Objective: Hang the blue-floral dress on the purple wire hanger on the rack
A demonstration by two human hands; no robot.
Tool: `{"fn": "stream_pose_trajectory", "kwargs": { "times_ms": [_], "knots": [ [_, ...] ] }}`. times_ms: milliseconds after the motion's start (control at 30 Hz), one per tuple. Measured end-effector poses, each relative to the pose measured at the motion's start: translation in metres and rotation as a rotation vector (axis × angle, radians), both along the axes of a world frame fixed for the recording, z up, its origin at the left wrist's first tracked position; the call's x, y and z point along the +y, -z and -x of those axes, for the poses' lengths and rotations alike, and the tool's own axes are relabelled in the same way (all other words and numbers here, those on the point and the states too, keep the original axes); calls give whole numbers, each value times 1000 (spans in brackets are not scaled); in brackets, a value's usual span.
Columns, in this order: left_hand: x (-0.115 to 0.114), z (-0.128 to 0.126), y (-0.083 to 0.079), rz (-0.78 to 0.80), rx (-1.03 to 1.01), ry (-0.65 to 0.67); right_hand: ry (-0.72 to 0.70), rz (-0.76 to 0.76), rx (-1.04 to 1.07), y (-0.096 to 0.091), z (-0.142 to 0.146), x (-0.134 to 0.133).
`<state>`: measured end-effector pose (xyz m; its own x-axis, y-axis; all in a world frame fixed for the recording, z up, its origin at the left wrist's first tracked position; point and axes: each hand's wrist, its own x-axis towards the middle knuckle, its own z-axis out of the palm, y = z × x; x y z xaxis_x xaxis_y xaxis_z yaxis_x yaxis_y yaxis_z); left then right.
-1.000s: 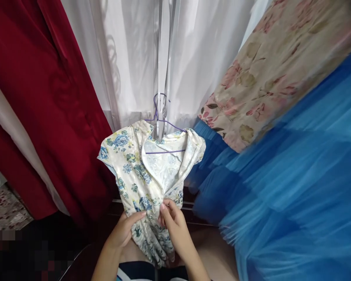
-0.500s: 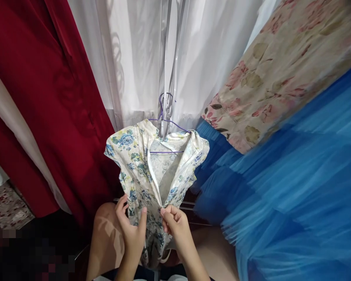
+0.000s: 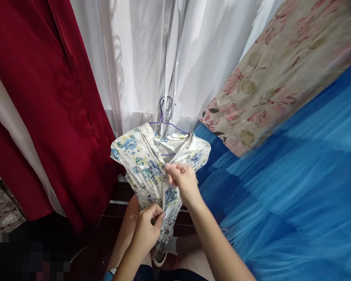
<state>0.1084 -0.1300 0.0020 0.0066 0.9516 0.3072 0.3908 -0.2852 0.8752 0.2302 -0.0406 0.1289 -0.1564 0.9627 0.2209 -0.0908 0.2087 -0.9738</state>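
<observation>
A white dress with blue and yellow flowers (image 3: 148, 168) hangs on a purple wire hanger (image 3: 175, 127) in front of me. Its front zipper is closed up to my right hand (image 3: 181, 177), whose thumb and finger pinch the zipper pull; the pull itself is mostly hidden. Above that hand the neckline parts in a short V, showing the hanger's lower bar. Lower down, my left hand (image 3: 150, 223) pinches the dress fabric beside the closed zipper line. The skirt of the dress narrows down between my legs.
Dark red cloth (image 3: 76, 117) hangs at the left, white cloth (image 3: 137, 58) behind the hanger. On the right are a beige floral cloth (image 3: 251, 101) and a blue tulle garment (image 3: 295, 175). Pale straps (image 3: 171, 50) run down to the hanger hook. A shoe (image 3: 159, 259) shows below.
My right hand has moved up the dress with the zipper pull, and the open V has shortened. My left hand, spread before, has moved right and closed on the fabric.
</observation>
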Motion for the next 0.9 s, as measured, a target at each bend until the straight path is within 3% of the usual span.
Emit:
{"fn": "stream_pose_trajectory", "kwargs": {
  "times_ms": [67, 167, 233, 333, 433, 533, 600, 667, 767, 900],
  "knots": [
    [1, 2, -1, 21, 81, 13, 32, -98, 15, -31, 8, 31],
    [5, 4, 3, 38, 182, 26, 52, -121, 84, -65, 20, 60],
    [10, 6, 6, 50, 227, 52, 63, -155, 122, -73, 25, 64],
    [20, 13, -2, 15, 214, 112, 65, -172, 167, -65, 24, 57],
    [39, 26, -43, -158, 83, 57, 74, -176, 109, -51, 21, 49],
    [72, 43, -110, -437, 27, -104, 66, -232, -6, -48, 22, 44],
    [96, 53, -151, -581, 123, -102, 50, -284, -61, -53, 25, 41],
    [113, 59, -178, -704, 272, -57, 45, -342, -95, -57, 27, 40],
    [120, 59, -196, -821, 398, -38, 91, -422, -182, -53, 29, 43],
    [126, 73, -204, -891, 228, -269, 224, -482, -455, -28, 23, 53]
  ]
}}
